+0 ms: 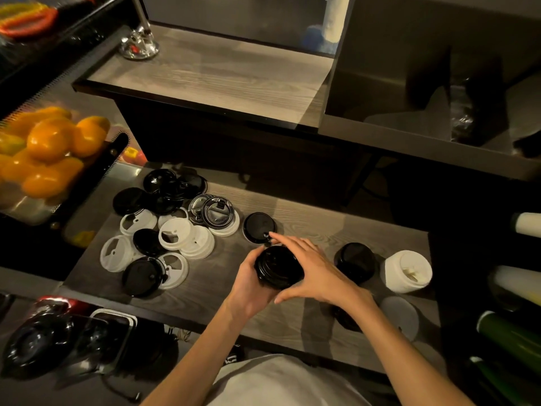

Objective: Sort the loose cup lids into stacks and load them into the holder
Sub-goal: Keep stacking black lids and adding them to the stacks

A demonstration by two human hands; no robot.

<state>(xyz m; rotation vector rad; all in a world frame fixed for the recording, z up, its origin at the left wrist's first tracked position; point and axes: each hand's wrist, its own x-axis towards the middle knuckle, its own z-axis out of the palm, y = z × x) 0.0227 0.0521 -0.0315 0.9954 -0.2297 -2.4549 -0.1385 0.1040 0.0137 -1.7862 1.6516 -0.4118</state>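
A stack of black lids (278,266) is held above the wooden shelf (307,227). My left hand (251,284) grips it from below and the left. My right hand (313,268) lies over its right side, fingers nearly straight, index tip reaching toward a single black lid (257,227) lying flat. A loose pile of black and white lids (167,230) spreads over the shelf's left half. To the right stand a black stack (357,260) and a white stack (408,271). No holder is identifiable.
A clear container of oranges (49,150) sits at the left. A higher wooden counter (210,77) runs behind the shelf. Black plastic containers (38,344) lie at the lower left, rolls and bottles (515,338) at the right edge, and a frosted lid (399,316) near the front right.
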